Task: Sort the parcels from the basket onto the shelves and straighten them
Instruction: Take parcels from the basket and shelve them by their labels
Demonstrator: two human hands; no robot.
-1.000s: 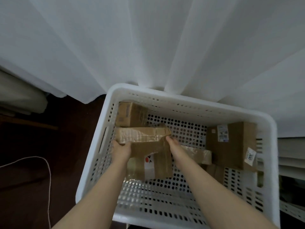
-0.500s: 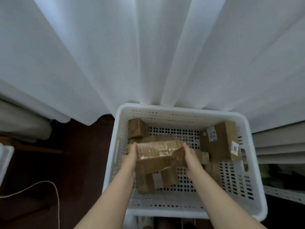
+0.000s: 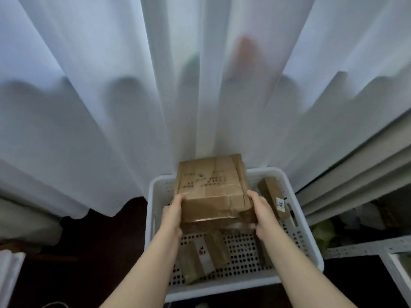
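A taped brown cardboard parcel (image 3: 211,187) is held above the white perforated basket (image 3: 309,247). My left hand (image 3: 172,215) grips its left side and my right hand (image 3: 261,213) grips its right side. Its printed top face tilts toward me. Below it in the basket lies a flat parcel with a white label strip (image 3: 203,255). Another box with a small white sticker (image 3: 274,197) leans against the basket's right wall. The held parcel hides the basket's far part.
White sheer curtains (image 3: 111,107) hang right behind the basket. Dark floor (image 3: 100,241) lies to the left. A light perforated shelf edge (image 3: 367,247) and a white frame (image 3: 398,276) sit at the lower right, with folded blinds (image 3: 355,174) above them.
Both hands have lifted the taped parcel up out of the basket and tilted its top face toward me. The view has risen, so the basket looks smaller and lower.
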